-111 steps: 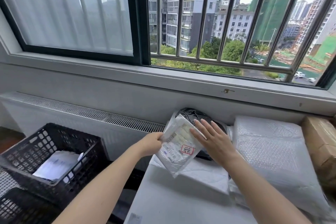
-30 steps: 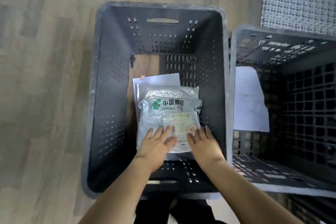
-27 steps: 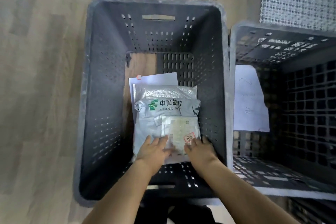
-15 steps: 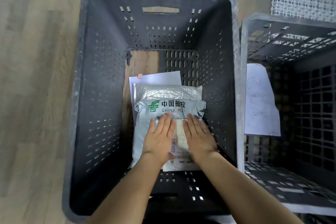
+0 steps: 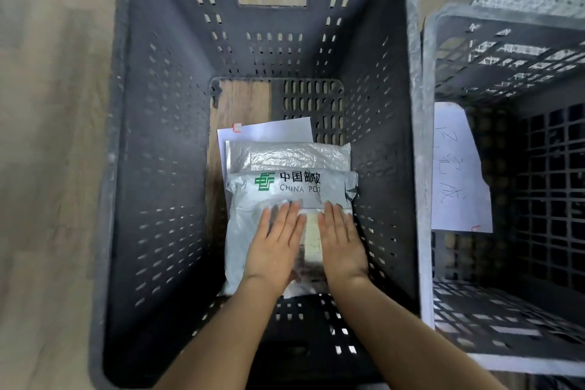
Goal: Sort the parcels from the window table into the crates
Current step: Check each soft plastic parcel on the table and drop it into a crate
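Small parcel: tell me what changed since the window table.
The small parcel went from the table into the left crate, atop the China Post bag. Left hand and right hand released their grip and now press it flat. The right crate stayed put.

Small clear parcel (image 5: 311, 233): we see it lying flat under our fingers, its label showing in the gap between them.
Grey China Post bag (image 5: 285, 188): flat beneath it, green logo just past our fingertips.
Silver mailer (image 5: 291, 155): flat, further beyond.
Dark crate (image 5: 152, 142): slotted walls surround them.
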Demonstrator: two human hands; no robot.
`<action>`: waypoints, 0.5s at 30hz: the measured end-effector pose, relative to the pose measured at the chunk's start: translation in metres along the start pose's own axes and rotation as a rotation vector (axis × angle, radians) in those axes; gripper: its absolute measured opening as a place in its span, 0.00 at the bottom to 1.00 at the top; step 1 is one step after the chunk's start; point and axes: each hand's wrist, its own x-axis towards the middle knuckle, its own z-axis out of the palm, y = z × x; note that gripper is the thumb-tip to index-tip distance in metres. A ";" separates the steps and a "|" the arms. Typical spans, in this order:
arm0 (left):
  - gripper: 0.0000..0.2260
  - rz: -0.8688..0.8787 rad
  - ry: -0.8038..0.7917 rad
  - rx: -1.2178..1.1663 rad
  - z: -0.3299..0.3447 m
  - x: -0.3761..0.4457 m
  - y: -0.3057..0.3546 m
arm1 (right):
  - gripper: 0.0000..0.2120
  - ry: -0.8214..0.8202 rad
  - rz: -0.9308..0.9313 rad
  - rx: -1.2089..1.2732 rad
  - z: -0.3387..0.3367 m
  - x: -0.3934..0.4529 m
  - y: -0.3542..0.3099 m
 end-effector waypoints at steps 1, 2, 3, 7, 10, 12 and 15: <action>0.42 0.022 -0.009 0.013 0.000 -0.007 0.000 | 0.31 -0.002 -0.003 -0.005 0.001 -0.006 -0.001; 0.40 0.041 -0.017 0.028 0.001 -0.013 0.001 | 0.31 -0.003 -0.009 -0.007 0.004 -0.012 -0.003; 0.39 0.055 -0.024 0.048 0.003 -0.018 0.001 | 0.32 -0.004 -0.018 -0.006 0.007 -0.016 -0.004; 0.34 0.059 -0.057 0.080 0.012 -0.020 0.001 | 0.33 -0.040 -0.046 -0.017 0.013 -0.019 -0.002; 0.34 0.053 -0.074 0.067 0.003 -0.017 -0.002 | 0.31 -0.026 -0.070 -0.084 0.004 -0.018 0.003; 0.34 0.038 -0.085 0.064 -0.013 -0.025 -0.006 | 0.31 -0.002 -0.085 -0.136 -0.007 -0.028 0.009; 0.37 0.004 -0.081 0.080 -0.052 -0.058 -0.018 | 0.33 0.025 -0.079 -0.159 -0.033 -0.061 0.025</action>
